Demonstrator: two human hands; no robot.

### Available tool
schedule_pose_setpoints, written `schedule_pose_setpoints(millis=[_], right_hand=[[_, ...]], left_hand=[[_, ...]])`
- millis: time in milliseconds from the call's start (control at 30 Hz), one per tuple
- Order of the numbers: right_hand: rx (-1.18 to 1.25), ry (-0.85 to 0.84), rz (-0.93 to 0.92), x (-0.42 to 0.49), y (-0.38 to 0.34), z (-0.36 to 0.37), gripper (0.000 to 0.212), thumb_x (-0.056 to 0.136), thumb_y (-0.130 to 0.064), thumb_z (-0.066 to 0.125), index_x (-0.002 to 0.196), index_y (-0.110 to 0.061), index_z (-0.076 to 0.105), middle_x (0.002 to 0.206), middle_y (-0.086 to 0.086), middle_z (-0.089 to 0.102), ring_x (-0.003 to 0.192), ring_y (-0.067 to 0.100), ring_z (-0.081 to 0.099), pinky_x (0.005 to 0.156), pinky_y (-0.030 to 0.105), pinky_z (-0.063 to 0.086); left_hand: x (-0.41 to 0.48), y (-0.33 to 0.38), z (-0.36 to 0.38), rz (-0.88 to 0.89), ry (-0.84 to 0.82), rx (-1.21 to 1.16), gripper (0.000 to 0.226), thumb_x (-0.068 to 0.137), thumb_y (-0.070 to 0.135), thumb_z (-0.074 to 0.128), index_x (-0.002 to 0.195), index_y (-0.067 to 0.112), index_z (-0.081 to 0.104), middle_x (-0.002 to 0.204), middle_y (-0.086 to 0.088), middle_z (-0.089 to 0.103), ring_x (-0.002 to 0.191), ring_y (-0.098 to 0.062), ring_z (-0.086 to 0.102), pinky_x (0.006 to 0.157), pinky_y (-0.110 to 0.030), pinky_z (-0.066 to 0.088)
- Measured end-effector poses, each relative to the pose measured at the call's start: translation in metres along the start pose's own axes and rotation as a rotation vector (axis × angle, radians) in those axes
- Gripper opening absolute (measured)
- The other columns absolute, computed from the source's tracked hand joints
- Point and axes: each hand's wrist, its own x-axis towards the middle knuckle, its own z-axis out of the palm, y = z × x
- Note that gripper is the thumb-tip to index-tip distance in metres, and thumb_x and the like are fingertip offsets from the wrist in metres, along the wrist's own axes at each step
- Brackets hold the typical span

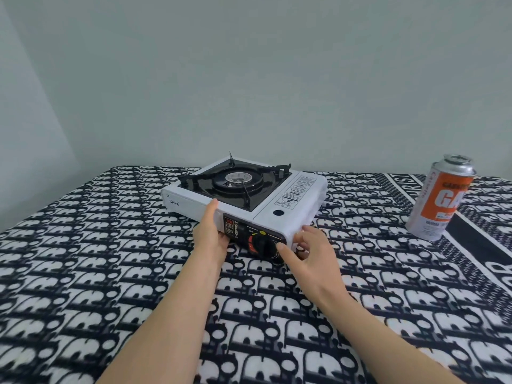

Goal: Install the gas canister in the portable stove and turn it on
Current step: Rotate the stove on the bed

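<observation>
Bracing the portable stove [243, 195] from both sides, the person has the left hand [212, 231] flat against the white casing just left of the control panel, thumb lying up along the front edge and fingers tucked under the body. That is a steadying hold, not a clenched one. The right hand [307, 250] sits at the stove's near right corner with fingers loosely spread, unclenched; its thumb reaches toward the black control knob [261, 245], but whether it touches the knob cannot be told.

Beyond the hands, the burner and its black pan supports sit on top, and the canister compartment cover [293, 195] with printed instructions lies shut above the right hand.

Well off to the right of that hand, apart from the stove, the gas canister [440, 198] stands upright on the patterned black-and-white cloth [110, 273], not yet installed.

The canister looks like rigid, smooth painted metal, likely slippery and fairly light; wrapping the hand round its cylindrical middle seems the surest hold. The soft cloth may let the stove shift.
</observation>
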Motion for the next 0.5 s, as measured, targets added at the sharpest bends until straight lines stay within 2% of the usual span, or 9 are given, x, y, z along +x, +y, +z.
schedule_pose_setpoints(millis=[67,100,200,267,367,500], right_hand=[[-0.028,-0.014,-0.019,-0.002,-0.001,0.001,0.029,0.078,-0.056,0.061,0.085,-0.028,0.06,0.14,0.001,0.042,0.112,0.002,0.045,0.074,0.007,0.044],[-0.055,-0.015,-0.028,-0.003,-0.001,0.002,0.03,0.079,-0.055,0.062,0.09,-0.027,0.061,0.141,0.0,0.041,0.106,-0.002,0.044,0.071,0.005,0.042],[-0.163,0.005,-0.044,-0.009,-0.004,0.006,0.039,0.08,-0.055,0.064,0.105,-0.026,0.062,0.144,-0.002,0.037,0.095,0.003,0.051,0.078,0.017,0.048],[-0.235,0.021,-0.078,-0.013,-0.007,0.009,0.041,0.08,-0.054,0.064,0.11,-0.026,0.062,0.144,-0.001,0.035,0.093,0.01,0.057,0.075,0.021,0.047],[-0.303,0.007,-0.125,-0.017,-0.01,0.012,0.033,0.08,-0.056,0.063,0.101,-0.03,0.061,0.143,0.002,0.035,0.091,0.014,0.061,0.071,0.021,0.045],[-0.358,0.006,-0.168,-0.018,-0.012,0.013,0.03,0.082,-0.06,0.056,0.094,-0.033,0.061,0.141,0.001,0.037,0.083,0.008,0.054,0.066,0.02,0.043]], left_hand=[[0.0,0.0,0.0,0.015,-0.017,-0.002,0.048,0.086,0.035,0.071,0.125,0.01,0.058,0.115,-0.012,0.071,0.1,-0.025,0.07,0.077,-0.037,0.057],[0.0,0.0,0.0,0.02,-0.029,0.001,0.047,0.087,0.036,0.069,0.125,0.009,0.059,0.115,-0.012,0.07,0.101,-0.026,0.069,0.078,-0.037,0.057],[0.002,0.001,0.0,0.0,-0.057,-0.018,0.046,0.089,0.037,0.066,0.124,0.008,0.06,0.118,-0.014,0.069,0.106,-0.027,0.067,0.089,-0.041,0.054],[0.002,0.003,0.0,-0.025,-0.088,-0.028,0.046,0.091,0.038,0.064,0.124,0.006,0.06,0.119,-0.016,0.069,0.108,-0.029,0.066,0.097,-0.044,0.05],[0.003,0.004,-0.002,-0.04,-0.129,-0.014,0.043,0.093,0.04,0.059,0.12,0.006,0.062,0.119,-0.016,0.069,0.11,-0.03,0.065,0.102,-0.047,0.047],[0.003,0.004,-0.002,-0.023,-0.11,0.009,0.045,0.096,0.042,0.055,0.122,0.007,0.062,0.122,-0.014,0.067,0.113,-0.029,0.063,0.105,-0.046,0.045]])
